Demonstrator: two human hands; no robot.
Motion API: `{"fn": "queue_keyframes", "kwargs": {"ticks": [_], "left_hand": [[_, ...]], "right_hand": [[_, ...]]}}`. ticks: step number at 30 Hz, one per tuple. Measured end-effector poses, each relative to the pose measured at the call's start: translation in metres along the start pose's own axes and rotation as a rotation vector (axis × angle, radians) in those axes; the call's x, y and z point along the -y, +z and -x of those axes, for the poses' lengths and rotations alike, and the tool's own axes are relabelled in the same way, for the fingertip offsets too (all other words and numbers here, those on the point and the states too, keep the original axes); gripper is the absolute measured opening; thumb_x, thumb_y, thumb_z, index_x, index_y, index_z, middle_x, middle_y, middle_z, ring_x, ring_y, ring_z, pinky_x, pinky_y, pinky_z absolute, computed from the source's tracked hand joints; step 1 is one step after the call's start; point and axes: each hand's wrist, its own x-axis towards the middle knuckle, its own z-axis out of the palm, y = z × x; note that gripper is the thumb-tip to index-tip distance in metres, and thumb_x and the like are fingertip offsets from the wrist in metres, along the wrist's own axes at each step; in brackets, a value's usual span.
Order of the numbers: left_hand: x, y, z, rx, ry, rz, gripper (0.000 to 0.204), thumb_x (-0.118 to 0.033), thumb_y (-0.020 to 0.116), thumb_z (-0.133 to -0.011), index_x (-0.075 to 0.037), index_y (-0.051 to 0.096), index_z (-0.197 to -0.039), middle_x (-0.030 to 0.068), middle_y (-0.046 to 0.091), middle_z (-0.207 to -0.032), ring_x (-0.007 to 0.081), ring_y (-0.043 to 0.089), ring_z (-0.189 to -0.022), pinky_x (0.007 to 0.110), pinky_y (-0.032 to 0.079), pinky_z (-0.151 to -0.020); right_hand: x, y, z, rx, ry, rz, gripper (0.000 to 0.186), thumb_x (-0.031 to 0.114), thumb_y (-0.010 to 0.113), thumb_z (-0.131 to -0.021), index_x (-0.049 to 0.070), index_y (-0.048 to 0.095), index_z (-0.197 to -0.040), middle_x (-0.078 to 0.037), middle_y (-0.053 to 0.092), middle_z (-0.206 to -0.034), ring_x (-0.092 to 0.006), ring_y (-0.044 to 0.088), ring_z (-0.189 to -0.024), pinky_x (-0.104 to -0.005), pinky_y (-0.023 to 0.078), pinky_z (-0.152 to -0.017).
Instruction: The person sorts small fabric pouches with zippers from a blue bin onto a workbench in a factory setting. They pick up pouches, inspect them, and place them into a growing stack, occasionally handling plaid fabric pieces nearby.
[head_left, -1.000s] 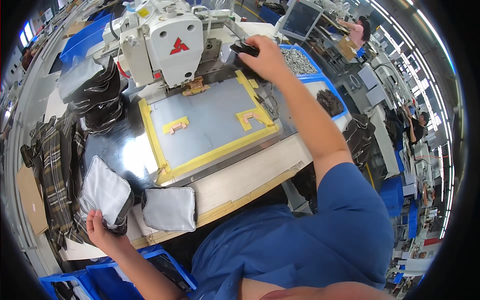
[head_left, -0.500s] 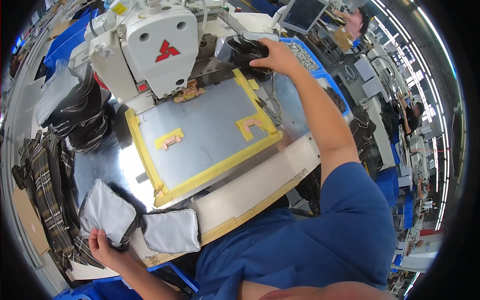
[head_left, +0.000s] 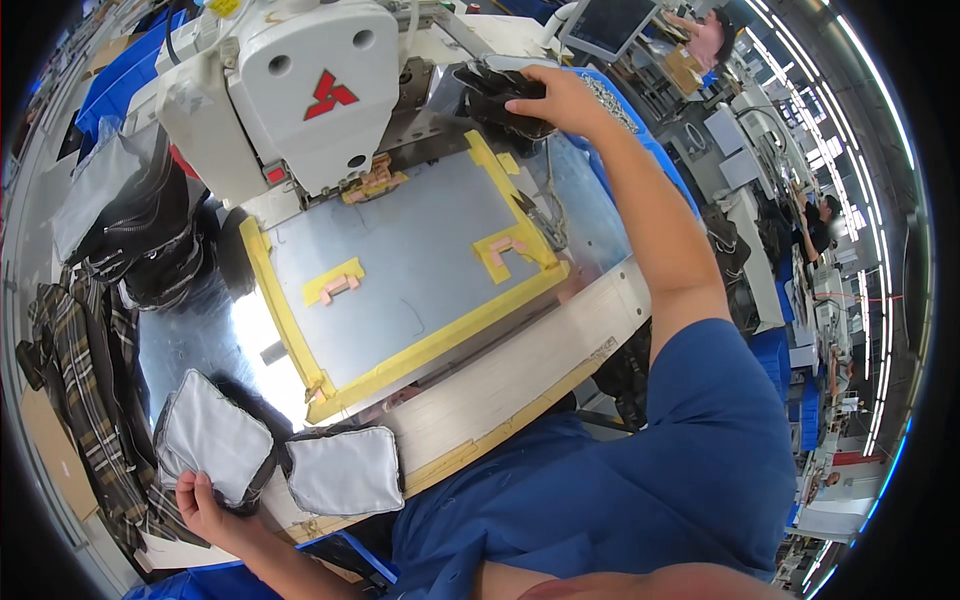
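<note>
My right hand [head_left: 554, 100] grips a dark fabric bundle [head_left: 480, 95] beside the white sewing machine head [head_left: 300, 120], at the upper right of the metal plate [head_left: 400, 270] edged with yellow tape. My left hand [head_left: 198, 505] pinches the lower corner of a pocket-like piece [head_left: 215, 435] with pale grey lining and dark edges, at the lower left. A second such piece [head_left: 343, 470] lies just right of it on the pale table strip [head_left: 500, 385].
Stacked dark pieces [head_left: 150, 250] and plaid fabric [head_left: 80, 400] lie at the left. Blue trays [head_left: 650, 155] with metal bits stand at the right, a monitor [head_left: 600, 30] behind. Two co-workers [head_left: 705, 40] [head_left: 815, 230] work at further stations on the right.
More of the dark bundle now shows in my right hand. The worktable's front pieces and my left hand sit lower in the view, while the machine head appears shifted slightly left.
</note>
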Motion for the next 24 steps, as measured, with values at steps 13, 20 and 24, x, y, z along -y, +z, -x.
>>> {"fn": "queue_keyframes", "kwargs": {"ticks": [13, 20, 24], "left_hand": [[0.001, 0.000, -0.001, 0.006, 0.003, 0.007, 0.016, -0.004, 0.067, -0.087, -0.002, 0.062, -0.102, 0.0042, 0.060, -0.095, 0.0136, 0.055, -0.088, 0.027, 0.045, -0.084], [-0.001, 0.002, 0.001, -0.025, -0.001, -0.007, 0.016, -0.003, 0.067, -0.087, -0.001, 0.063, -0.103, 0.0047, 0.061, -0.096, 0.0144, 0.056, -0.090, 0.028, 0.045, -0.086], [0.003, -0.003, -0.003, -0.005, -0.008, 0.009, 0.017, -0.003, 0.067, -0.086, -0.002, 0.064, -0.103, 0.0051, 0.061, -0.098, 0.0146, 0.056, -0.090, 0.029, 0.045, -0.087]], "right_hand": [[0.014, 0.028, 0.014, -0.202, -0.168, 0.251, 0.069, 0.039, 0.082, -0.075, 0.003, 0.056, -0.128, -0.021, 0.069, -0.110, -0.0393, 0.065, -0.104, -0.0421, 0.050, -0.092], [-0.001, -0.010, -0.005, -0.106, 0.053, -0.132, 0.058, 0.041, 0.080, -0.077, 0.000, 0.064, -0.115, -0.018, 0.069, -0.106, -0.0289, 0.066, -0.098, -0.0374, 0.050, -0.086], [-0.006, -0.011, -0.006, -0.104, 0.053, -0.247, 0.052, 0.036, 0.078, -0.078, 0.003, 0.064, -0.115, -0.009, 0.067, -0.098, -0.0191, 0.060, -0.088, -0.0329, 0.047, -0.080]]}}
